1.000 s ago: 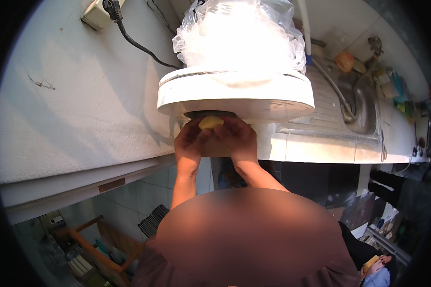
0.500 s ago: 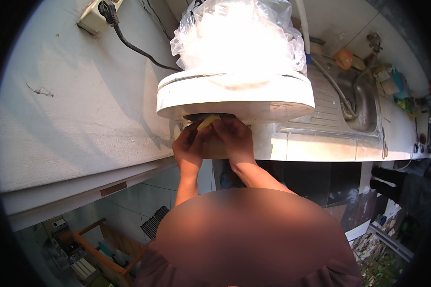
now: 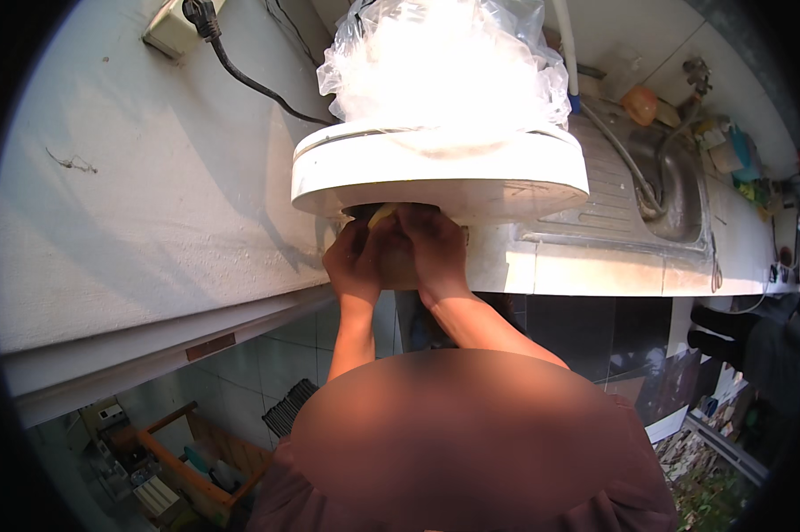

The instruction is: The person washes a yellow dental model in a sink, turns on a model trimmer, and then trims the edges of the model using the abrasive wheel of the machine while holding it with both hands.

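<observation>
While both hands stay pressed together under the white appliance [image 3: 440, 168] at the surface's near edge, the left hand [image 3: 356, 263] and right hand [image 3: 431, 253] now grip the yellow piece [image 3: 382, 215] slightly higher.

Your left hand [image 3: 354, 264] and right hand [image 3: 431, 248] sit pressed together at the centre of the frame, fingers curled and reaching upward, fingertips hidden from view. Both forearms rise bare from the lower middle, the right angled leftward, converging at the wrists.
</observation>
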The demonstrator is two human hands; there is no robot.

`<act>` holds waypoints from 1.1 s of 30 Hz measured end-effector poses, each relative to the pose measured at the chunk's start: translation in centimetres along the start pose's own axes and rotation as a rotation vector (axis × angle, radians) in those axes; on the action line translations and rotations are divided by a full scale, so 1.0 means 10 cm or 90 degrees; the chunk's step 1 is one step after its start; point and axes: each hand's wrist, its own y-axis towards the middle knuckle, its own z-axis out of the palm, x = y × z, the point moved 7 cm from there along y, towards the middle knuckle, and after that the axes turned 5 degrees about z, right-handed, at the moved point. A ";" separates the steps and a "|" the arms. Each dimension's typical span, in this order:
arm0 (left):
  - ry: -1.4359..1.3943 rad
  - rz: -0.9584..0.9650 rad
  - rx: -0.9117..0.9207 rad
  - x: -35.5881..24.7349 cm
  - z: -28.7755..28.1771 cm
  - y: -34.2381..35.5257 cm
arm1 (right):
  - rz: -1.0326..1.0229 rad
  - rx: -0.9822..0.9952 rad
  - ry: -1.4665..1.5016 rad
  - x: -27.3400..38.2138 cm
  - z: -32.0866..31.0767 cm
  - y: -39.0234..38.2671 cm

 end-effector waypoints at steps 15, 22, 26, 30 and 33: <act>-0.026 0.003 0.002 -0.01 0.03 0.04 | 0.019 -0.008 0.040 -0.07 -0.03 0.03; -0.026 -0.009 0.003 -0.16 0.03 0.04 | 0.015 -0.010 0.055 -0.05 -0.02 0.01; -0.046 -0.023 0.002 -0.11 0.03 0.04 | 0.007 -0.023 0.059 -0.07 -0.03 0.04; -0.049 -0.021 0.002 -0.15 0.05 0.04 | -0.001 -0.027 0.050 -0.04 -0.02 0.02; -0.069 -0.025 0.001 -0.11 0.06 0.02 | 0.006 -0.034 0.000 -0.01 -0.03 -0.01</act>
